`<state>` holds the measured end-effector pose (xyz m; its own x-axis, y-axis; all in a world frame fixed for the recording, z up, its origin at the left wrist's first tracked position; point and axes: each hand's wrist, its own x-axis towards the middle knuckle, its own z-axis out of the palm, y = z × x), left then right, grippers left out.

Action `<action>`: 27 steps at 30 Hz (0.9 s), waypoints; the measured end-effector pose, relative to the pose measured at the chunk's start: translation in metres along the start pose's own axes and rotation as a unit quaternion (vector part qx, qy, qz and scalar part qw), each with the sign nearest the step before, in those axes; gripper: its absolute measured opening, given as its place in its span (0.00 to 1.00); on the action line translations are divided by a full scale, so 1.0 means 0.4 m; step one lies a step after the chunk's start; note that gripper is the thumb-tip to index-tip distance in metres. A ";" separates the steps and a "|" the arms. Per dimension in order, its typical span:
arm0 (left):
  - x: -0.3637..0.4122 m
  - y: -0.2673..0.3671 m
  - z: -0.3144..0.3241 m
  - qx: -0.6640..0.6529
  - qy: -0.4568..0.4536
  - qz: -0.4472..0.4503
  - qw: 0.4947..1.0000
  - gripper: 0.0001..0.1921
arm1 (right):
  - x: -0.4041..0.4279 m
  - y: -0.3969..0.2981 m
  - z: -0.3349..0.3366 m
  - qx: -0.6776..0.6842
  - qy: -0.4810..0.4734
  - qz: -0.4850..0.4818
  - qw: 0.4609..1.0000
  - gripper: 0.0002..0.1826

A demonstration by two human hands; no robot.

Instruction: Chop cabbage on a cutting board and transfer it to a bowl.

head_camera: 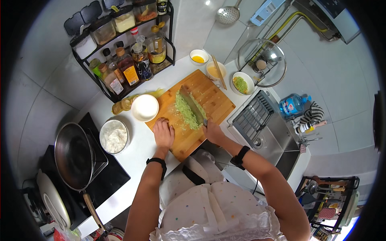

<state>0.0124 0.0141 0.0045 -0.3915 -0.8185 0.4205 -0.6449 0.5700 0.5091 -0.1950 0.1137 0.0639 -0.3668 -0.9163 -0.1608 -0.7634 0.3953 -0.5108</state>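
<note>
My right hand [213,131] grips the handle of a kitchen cleaver [192,105]. Its blade lies across a heap of finely chopped green vegetable [185,110], with bits on both sides of it. Under the heap is a wooden cutting board [217,96], set at an angle on the counter. My left hand [163,132] rests palm down on the board's near left part, holding nothing, with the thumb a little apart. Just beyond it stands a white bowl [145,107], its inside pale. The cleaver's cutting edge is hidden in the vegetable.
Left are a bowl of white flour-like powder [114,136] and a wok [74,156] on the stove. Behind stands a spice rack [164,67]. Bowls with yellow liquid [198,59], chopsticks [219,72] and chopped vegetable [240,85] line the back. A sink [276,135] lies right.
</note>
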 end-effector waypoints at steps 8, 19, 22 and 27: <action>-0.006 -0.014 0.004 0.003 0.003 0.000 1.000 0.14 | 0.012 -0.026 -0.094 -0.015 -0.037 -0.030 0.999 0.21; -0.007 -0.010 -0.002 0.005 0.002 0.009 1.000 0.15 | 0.014 -0.019 -0.115 -0.001 -0.008 -0.053 0.999 0.20; 0.000 -0.005 -0.003 0.002 0.000 0.000 1.000 0.15 | 0.015 -0.005 -0.119 -0.013 -0.044 -0.018 0.999 0.20; 0.007 0.002 0.001 0.000 -0.004 -0.007 1.000 0.15 | 0.011 0.039 -0.007 -0.017 0.007 0.024 1.000 0.21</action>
<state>0.0103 0.0123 0.0057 -0.3879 -0.8269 0.4072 -0.6503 0.5586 0.5149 -0.2102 0.1161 0.0576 -0.4118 -0.8948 -0.1723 -0.7622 0.4419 -0.4731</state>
